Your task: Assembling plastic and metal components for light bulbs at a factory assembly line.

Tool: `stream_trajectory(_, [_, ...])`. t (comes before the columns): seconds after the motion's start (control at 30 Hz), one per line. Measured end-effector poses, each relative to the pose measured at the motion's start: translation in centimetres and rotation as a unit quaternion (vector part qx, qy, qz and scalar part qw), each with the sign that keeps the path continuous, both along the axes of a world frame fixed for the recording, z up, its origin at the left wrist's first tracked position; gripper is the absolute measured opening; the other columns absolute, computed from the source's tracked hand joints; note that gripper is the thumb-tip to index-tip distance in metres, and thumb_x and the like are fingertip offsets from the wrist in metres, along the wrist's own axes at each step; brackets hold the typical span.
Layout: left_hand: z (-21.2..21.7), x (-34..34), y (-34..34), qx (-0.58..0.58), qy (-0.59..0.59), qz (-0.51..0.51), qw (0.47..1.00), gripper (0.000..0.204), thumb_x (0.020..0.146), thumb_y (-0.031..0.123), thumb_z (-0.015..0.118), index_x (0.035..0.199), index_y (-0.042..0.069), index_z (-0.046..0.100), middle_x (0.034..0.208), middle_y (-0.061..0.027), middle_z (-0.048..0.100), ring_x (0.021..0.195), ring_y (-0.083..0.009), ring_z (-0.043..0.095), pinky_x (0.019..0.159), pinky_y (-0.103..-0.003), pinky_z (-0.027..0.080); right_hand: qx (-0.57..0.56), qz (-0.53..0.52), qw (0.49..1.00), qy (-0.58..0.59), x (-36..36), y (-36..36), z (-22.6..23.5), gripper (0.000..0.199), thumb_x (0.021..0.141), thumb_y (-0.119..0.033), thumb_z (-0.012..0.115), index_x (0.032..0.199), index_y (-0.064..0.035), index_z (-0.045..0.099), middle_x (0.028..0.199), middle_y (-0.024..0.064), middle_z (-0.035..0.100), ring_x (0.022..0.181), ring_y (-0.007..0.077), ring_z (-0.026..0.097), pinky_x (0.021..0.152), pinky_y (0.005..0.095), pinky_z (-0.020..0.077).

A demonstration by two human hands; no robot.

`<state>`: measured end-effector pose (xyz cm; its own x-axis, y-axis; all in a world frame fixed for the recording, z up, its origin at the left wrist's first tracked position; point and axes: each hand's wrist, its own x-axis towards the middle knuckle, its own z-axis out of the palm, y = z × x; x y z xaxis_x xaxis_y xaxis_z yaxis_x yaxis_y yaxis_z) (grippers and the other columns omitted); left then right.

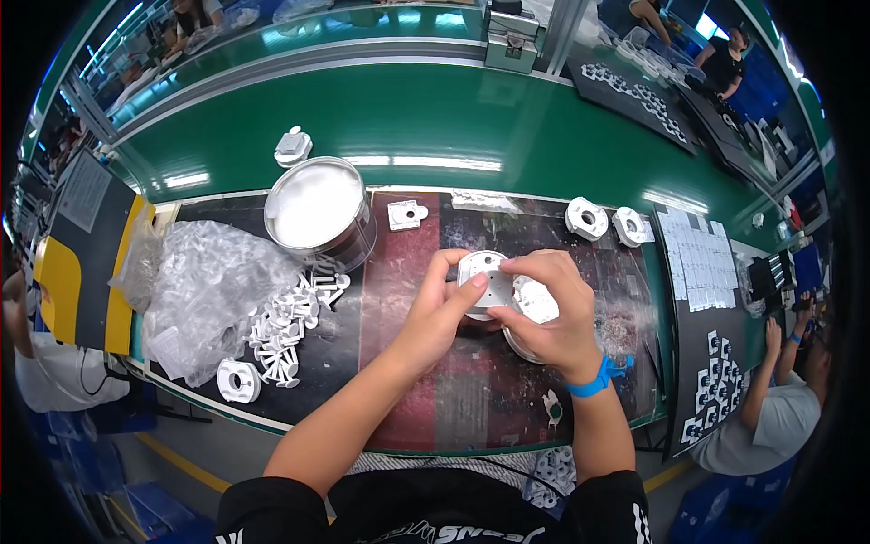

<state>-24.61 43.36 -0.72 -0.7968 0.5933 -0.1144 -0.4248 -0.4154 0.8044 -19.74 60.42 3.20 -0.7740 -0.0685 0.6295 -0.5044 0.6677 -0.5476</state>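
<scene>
Between my two hands is a white round plastic housing [471,268] with a flat grey plate set on its face. My left hand [435,313] grips its left side, thumb pressed on the plate. On the other side my right hand [564,317] closes on it with fingertips and thumb. Under my right hand stands a round tin [536,304] with white material in it, partly hidden by the fingers. A blue band [594,385] is round my right wrist. Another white part [407,214] with a round hole lies farther up the bench.
A large tin of white material [322,240] stands left, beside a clear plastic bag [213,281] and a pile of white mushroom-shaped pieces [288,326]. White ring-shaped housings [586,219] lie right. A black board [675,363] bears several small parts. Another person [779,408] works at the right.
</scene>
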Motion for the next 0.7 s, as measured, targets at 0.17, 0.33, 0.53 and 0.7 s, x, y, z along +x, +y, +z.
stream_trajectory(0.17, [0.0, -0.2, 0.1, -0.020, 0.105, 0.018, 0.994, 0.038, 0.099, 0.025, 0.056, 0.126, 0.009, 0.036, 0.105, -0.0129, 0.065, 0.093, -0.0143, 0.064, 0.079, -0.028, 0.053, 0.026, 0.011, 0.999, 0.035, -0.1, 0.1, 0.1, 0.043, 0.064, -0.009, 0.083, 0.104, -0.0079, 0.066, 0.098, 0.0093, 0.067, 0.087, 0.0295, 0.061, 0.079, 0.0376, 0.0485])
stream_trajectory(0.33, [1.3, -0.2, -0.3, 0.025, 0.013, -0.032, 0.999, 0.038, 0.098, 0.022, 0.058, 0.126, 0.009, 0.036, 0.109, -0.0124, 0.064, 0.094, -0.0145, 0.064, 0.080, -0.028, 0.053, 0.021, 0.022, 0.999, 0.044, 0.0, 0.2, 0.1, 0.043, 0.065, -0.010, 0.083, 0.104, -0.0079, 0.066, 0.099, 0.0084, 0.068, 0.088, 0.0285, 0.062, 0.079, 0.0372, 0.0481])
stream_trajectory(0.53, [1.0, -0.1, 0.0, 0.008, -0.006, -0.030, 1.000, 0.039, 0.097, 0.022, 0.060, 0.125, 0.007, 0.037, 0.108, -0.0122, 0.064, 0.093, -0.0165, 0.065, 0.078, -0.030, 0.055, 0.021, 0.025, 0.999, 0.038, 0.0, 0.2, 0.7, 0.046, 0.064, -0.011, 0.084, 0.106, -0.0074, 0.065, 0.098, 0.0079, 0.068, 0.087, 0.0285, 0.062, 0.079, 0.0370, 0.0479])
stream_trajectory(0.7, [0.7, 0.0, -0.3, 0.010, -0.012, -0.044, 0.999, 0.041, 0.097, 0.021, 0.060, 0.126, 0.006, 0.036, 0.110, -0.0124, 0.062, 0.097, -0.0167, 0.065, 0.079, -0.030, 0.056, 0.012, 0.000, 1.000, -0.020, 0.4, 0.4, 0.8, 0.045, 0.063, -0.009, 0.083, 0.105, -0.0081, 0.066, 0.099, 0.0076, 0.068, 0.090, 0.0290, 0.061, 0.083, 0.0384, 0.0478])
